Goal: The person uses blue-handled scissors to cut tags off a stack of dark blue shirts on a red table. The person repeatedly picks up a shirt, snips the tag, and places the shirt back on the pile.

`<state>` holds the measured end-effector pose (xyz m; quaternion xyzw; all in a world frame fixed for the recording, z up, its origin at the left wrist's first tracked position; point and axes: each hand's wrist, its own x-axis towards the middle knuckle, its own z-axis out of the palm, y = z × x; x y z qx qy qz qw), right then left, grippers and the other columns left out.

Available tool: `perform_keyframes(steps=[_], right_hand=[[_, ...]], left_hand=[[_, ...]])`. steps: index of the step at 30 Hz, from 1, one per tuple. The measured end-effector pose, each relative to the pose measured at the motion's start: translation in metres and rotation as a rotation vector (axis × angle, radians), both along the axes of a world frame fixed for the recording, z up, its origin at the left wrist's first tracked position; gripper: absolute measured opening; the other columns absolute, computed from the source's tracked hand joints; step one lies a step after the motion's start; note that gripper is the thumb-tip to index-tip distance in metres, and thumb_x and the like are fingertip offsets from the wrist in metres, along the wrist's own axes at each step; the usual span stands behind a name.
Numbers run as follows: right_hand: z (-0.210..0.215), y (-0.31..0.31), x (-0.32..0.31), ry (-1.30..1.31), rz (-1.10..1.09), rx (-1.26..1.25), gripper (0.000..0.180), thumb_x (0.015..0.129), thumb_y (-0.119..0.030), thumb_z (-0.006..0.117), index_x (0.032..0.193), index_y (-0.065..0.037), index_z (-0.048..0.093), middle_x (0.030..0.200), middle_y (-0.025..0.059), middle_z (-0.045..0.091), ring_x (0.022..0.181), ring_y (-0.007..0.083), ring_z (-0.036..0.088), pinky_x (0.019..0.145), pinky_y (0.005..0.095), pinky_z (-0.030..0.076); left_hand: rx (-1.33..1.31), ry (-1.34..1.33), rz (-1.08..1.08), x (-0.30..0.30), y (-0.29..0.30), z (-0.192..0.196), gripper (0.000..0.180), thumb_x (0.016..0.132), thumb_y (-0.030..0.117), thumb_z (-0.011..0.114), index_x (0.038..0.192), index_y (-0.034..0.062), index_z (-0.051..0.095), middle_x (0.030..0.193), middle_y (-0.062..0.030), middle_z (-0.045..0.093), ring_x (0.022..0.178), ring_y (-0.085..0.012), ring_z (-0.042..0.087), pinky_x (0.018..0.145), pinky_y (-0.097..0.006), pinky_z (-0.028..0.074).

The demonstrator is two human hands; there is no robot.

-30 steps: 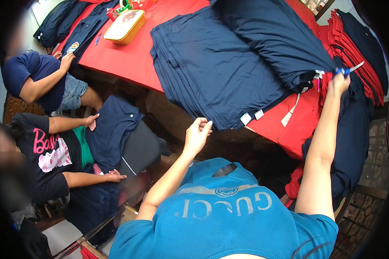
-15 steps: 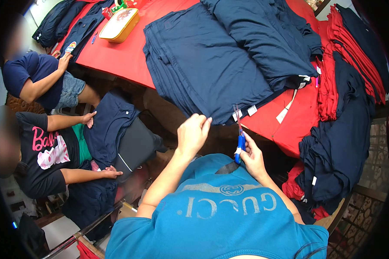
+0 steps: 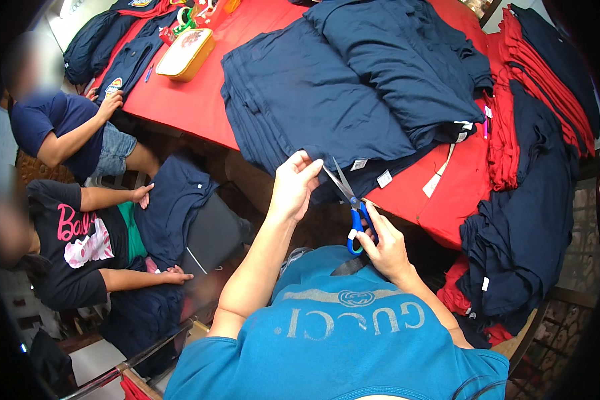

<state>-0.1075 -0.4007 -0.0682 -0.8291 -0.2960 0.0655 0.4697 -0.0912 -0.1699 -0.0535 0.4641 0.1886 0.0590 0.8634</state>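
My left hand (image 3: 292,189) is raised at the near edge of a stack of navy garments (image 3: 313,100), thumb and fingertips pinched together. Whatever lies between those fingertips is too small to make out. Blue-handled scissors (image 3: 355,223) are in my right hand (image 3: 389,250), with my fingers in the handle loops. Their blades are spread and point up and left, one tip close to my left fingertips. White labels (image 3: 385,178) stick out from the stack's near edge, just beyond the blades.
A red-covered table (image 3: 440,217) bears the stack and a yellow-sided box (image 3: 187,55). Draped navy garments (image 3: 520,227) and red ones (image 3: 507,133) lie on the right. At left, one person (image 3: 67,133) stands at the table; another (image 3: 80,240) sits with navy cloth (image 3: 177,207).
The scissor blades have gone from nearly closed to spread, tilting left. My left hand has moved up slightly to the stack's near edge. Its fingers stay pinched.
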Motion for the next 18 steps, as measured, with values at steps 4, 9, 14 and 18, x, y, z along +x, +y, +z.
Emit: perform_keyframes(steps=[4, 9, 14, 18], right_hand=[[0.003, 0.002, 0.0, 0.016, 0.027, -0.011, 0.063, 0.083, -0.005, 0.071, 0.14, 0.002, 0.044, 0.092, 0.0134, 0.064, 0.064, 0.0168, 0.061, 0.056, 0.0282, 0.051], [0.009, 0.006, -0.001, 0.051, 0.022, 0.008, 0.063, 0.084, -0.005, 0.069, 0.141, 0.002, 0.043, 0.093, 0.0142, 0.064, 0.066, 0.0185, 0.062, 0.061, 0.0297, 0.052], [0.008, 0.008, -0.001, 0.089, 0.026, 0.067, 0.059, 0.087, -0.005, 0.066, 0.141, 0.002, 0.044, 0.097, 0.0156, 0.065, 0.071, 0.0171, 0.064, 0.067, 0.0296, 0.053], [-0.003, 0.008, -0.001, 0.327, 0.023, 0.222, 0.056, 0.089, -0.003, 0.062, 0.142, 0.001, 0.044, 0.103, 0.0144, 0.066, 0.079, 0.0122, 0.063, 0.073, 0.0284, 0.052]], left_hand=[[-0.033, 0.053, -0.032, -0.007, -0.003, 0.007, 0.015, 0.089, 0.005, 0.065, 0.102, 0.0087, 0.06, 0.1, -0.0015, 0.065, 0.092, -0.011, 0.061, 0.077, -0.029, 0.048], [-0.029, 0.048, -0.027, -0.011, -0.005, 0.005, 0.017, 0.089, 0.006, 0.065, 0.106, 0.0077, 0.062, 0.101, -0.0013, 0.066, 0.091, -0.0103, 0.062, 0.076, -0.029, 0.049], [-0.009, 0.041, -0.043, -0.011, -0.008, 0.007, 0.017, 0.089, 0.007, 0.066, 0.106, 0.0065, 0.062, 0.102, -0.0022, 0.066, 0.091, -0.0106, 0.061, 0.075, -0.028, 0.049], [-0.008, 0.035, -0.046, -0.011, -0.008, 0.009, 0.018, 0.089, 0.007, 0.067, 0.105, 0.0057, 0.062, 0.101, -0.0024, 0.066, 0.091, -0.0109, 0.061, 0.075, -0.029, 0.049]])
